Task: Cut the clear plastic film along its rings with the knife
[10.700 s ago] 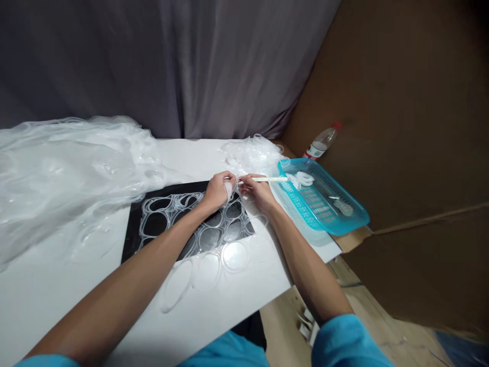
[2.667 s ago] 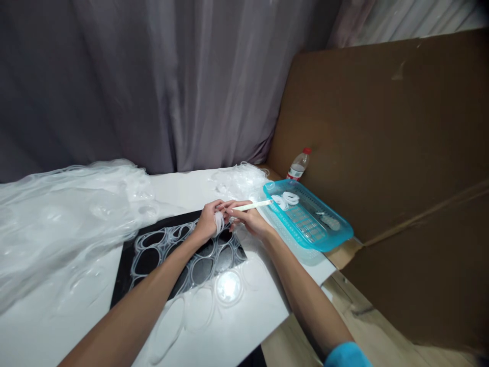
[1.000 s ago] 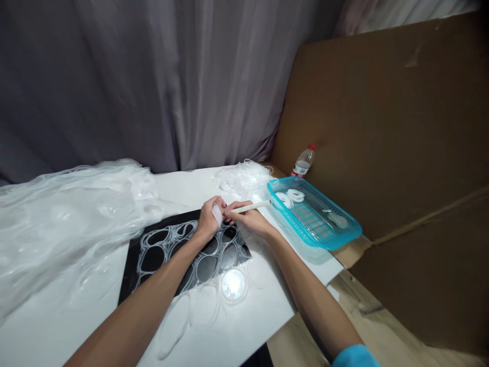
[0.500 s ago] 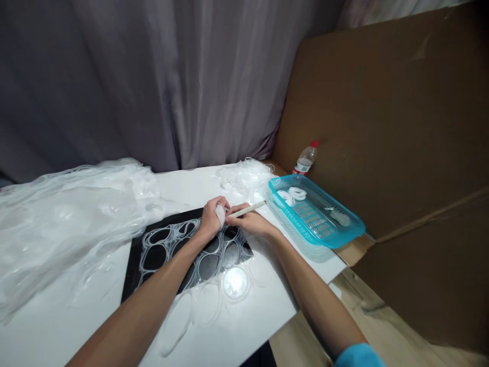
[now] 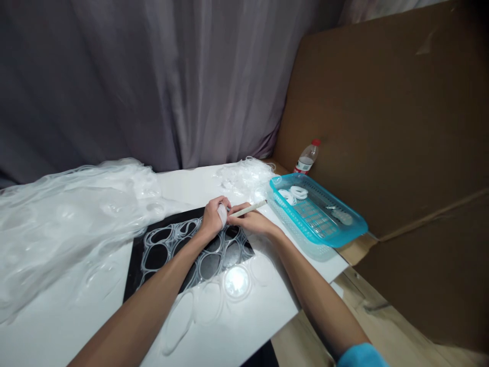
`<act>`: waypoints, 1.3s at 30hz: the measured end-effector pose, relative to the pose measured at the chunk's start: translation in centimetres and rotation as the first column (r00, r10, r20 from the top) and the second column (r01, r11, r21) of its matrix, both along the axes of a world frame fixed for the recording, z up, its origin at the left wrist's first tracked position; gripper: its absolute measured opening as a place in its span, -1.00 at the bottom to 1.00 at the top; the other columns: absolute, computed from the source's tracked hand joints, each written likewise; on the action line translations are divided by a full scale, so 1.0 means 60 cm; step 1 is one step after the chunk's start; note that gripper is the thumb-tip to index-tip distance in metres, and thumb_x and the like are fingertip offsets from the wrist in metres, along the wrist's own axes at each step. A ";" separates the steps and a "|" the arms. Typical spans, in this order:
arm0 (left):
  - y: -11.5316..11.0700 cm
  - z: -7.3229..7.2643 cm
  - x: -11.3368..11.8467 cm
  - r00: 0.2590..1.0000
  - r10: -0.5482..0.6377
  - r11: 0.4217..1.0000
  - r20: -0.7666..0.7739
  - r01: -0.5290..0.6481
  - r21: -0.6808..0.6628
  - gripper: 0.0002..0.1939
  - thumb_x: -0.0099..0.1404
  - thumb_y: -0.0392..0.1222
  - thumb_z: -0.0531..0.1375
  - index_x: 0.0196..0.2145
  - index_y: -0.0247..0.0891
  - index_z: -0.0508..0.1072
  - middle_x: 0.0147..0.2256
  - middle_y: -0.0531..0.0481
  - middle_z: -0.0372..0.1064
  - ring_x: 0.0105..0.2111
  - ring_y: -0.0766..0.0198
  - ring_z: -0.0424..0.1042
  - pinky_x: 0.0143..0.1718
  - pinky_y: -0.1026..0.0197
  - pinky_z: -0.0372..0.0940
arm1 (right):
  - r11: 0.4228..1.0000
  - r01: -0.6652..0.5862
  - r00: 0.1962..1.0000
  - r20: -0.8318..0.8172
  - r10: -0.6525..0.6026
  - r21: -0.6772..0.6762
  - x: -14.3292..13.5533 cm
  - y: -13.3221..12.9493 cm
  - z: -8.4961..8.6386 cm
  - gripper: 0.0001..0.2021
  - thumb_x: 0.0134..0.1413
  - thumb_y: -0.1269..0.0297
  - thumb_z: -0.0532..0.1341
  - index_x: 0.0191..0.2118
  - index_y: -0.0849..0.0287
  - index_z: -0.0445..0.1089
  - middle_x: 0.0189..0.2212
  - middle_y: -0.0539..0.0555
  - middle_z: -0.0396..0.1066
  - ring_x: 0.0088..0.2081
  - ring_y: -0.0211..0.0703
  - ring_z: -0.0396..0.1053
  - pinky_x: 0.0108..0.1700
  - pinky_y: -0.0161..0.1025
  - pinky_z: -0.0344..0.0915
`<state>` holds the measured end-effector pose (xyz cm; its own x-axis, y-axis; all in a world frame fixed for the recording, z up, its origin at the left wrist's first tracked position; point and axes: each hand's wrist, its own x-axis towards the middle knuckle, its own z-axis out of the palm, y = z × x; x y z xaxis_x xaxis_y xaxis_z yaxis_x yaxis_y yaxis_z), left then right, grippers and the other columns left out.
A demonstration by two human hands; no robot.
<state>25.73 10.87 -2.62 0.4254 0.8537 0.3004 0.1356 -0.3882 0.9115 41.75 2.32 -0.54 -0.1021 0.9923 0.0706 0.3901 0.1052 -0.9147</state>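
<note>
My left hand [image 5: 214, 218] is closed around a small white piece [image 5: 222, 214], part of which shows at its palm side. Right beside it, my right hand [image 5: 250, 219] grips a thin pale stick-like tool [image 5: 250, 208] that points to the right; its inner end is hidden between the hands. Below both hands lies a translucent sheet with rings [image 5: 209, 266], partly over a black mat [image 5: 133, 265] and partly over the white tabletop [image 5: 229, 336].
A heap of translucent sheets [image 5: 76, 219] covers the left side. Clear scraps [image 5: 248, 176] lie behind the hands. At right stand a blue basket [image 5: 324, 237] holding white rings [image 5: 298, 192] and a red-capped bottle [image 5: 306, 158]. Cardboard [image 5: 382, 127] rises beyond.
The view has shifted very slightly, so the basket and mat appear a little further right. Both hands keep the same hold and nearly the same pose.
</note>
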 end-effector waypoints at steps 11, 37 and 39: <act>0.004 -0.007 0.000 0.999 -0.031 0.999 -0.024 0.032 0.043 -0.64 0.43 0.04 0.11 -0.43 -0.18 0.48 -0.49 0.02 0.41 -0.42 0.18 0.39 -0.34 0.17 0.20 | 1.000 -0.022 0.999 0.037 0.022 0.011 -0.004 -0.003 0.014 -0.80 0.19 0.18 0.37 -0.27 0.21 0.65 -0.33 0.08 0.57 -0.24 -0.08 0.43 -0.14 -0.22 0.35; 0.001 -0.006 0.000 0.997 -0.035 0.997 -0.068 0.039 0.066 -0.70 0.42 -0.04 0.11 -0.43 -0.18 0.44 -0.45 0.02 0.44 -0.39 0.18 0.41 -0.30 0.18 0.24 | 0.991 -0.122 0.991 0.062 0.119 0.047 -0.009 -0.007 0.027 -0.81 0.24 0.22 0.31 -0.34 0.22 0.55 -0.42 0.02 0.44 -0.35 -0.18 0.30 -0.23 -0.25 0.26; 0.001 -0.007 0.001 0.997 -0.032 0.997 -0.066 0.036 0.068 -0.69 0.43 -0.03 0.11 -0.43 -0.18 0.44 -0.45 0.02 0.44 -0.39 0.18 0.42 -0.30 0.18 0.24 | 0.990 -0.127 0.991 0.058 0.124 0.057 -0.008 -0.007 0.026 -0.83 0.24 0.24 0.31 -0.34 0.22 0.56 -0.41 0.02 0.45 -0.35 -0.18 0.30 -0.22 -0.24 0.26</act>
